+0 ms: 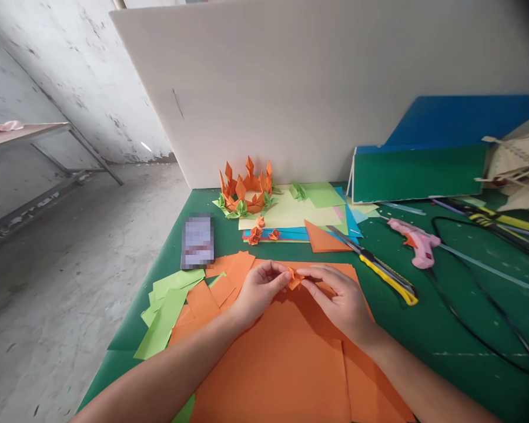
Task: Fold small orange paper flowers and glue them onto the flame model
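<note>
Orange folded paper piece [295,279] sits between the fingertips of both hands, held up just above the large orange sheets [273,376] that cover the near part of the green tabletop [427,341]. The left hand [256,292] pinches its left side, thumb and index finger pressed together on the paper, while the right hand [338,295] has its thumb and index finger at the right edge, apparently nipping a fold there, though at this size I cannot tell how firmly. The piece therefore lies right at the tips of both grips, well out from the palms, with its middle and lower point showing in the narrow gap between the hands. The step in hand looks to be shaping by fingers alone: working the folds of a small form, perhaps like the little orange paper flowers [254,236] that lie beyond the hands, in front of the orange paper crown [255,203] with its green leaves [241,208]. The next move, as I judge it, calls for a light, steady pinch on the left and a small, careful press or turn on the right, since so slight a piece could crumple or spring loose if squeezed hard. Neither hand touches the yellow-handled cutter [388,277] lying just beyond the right hand, nor the pink glue gun [419,242] farther to the right; how the inner folds are tucked is too small to make out
</note>
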Action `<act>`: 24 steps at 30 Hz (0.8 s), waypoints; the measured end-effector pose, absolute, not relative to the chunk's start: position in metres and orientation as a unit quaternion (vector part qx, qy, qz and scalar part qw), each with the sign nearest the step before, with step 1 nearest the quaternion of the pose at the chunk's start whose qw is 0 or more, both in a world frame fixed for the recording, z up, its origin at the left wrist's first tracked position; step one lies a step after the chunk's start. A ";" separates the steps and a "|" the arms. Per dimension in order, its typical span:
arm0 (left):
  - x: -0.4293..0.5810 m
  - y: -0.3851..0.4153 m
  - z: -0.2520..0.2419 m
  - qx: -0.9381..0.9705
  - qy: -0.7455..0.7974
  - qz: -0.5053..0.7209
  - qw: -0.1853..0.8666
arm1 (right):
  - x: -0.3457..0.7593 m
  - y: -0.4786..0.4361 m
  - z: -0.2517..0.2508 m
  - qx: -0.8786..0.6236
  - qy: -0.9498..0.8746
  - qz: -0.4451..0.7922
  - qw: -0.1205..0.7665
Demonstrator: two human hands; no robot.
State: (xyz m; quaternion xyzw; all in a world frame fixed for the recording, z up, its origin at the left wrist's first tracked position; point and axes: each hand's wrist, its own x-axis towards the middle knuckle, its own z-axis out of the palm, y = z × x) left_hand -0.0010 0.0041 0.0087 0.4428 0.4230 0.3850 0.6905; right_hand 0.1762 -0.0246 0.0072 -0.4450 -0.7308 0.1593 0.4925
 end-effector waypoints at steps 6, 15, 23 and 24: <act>0.000 0.006 0.010 0.445 0.439 0.384 0.679 | 0.178 -0.025 0.005 -0.443 -0.755 0.128 0.466; 0.000 0.002 0.012 0.462 0.424 0.363 0.689 | 0.176 -0.027 0.011 -0.466 -0.759 0.117 0.441; 0.001 0.001 0.009 0.494 0.357 0.419 0.673 | 0.175 -0.026 0.008 -0.504 -0.714 0.127 0.470; 0.002 0.001 0.008 0.503 0.364 0.418 0.664 | 0.175 -0.027 0.008 -0.505 -0.711 0.132 0.470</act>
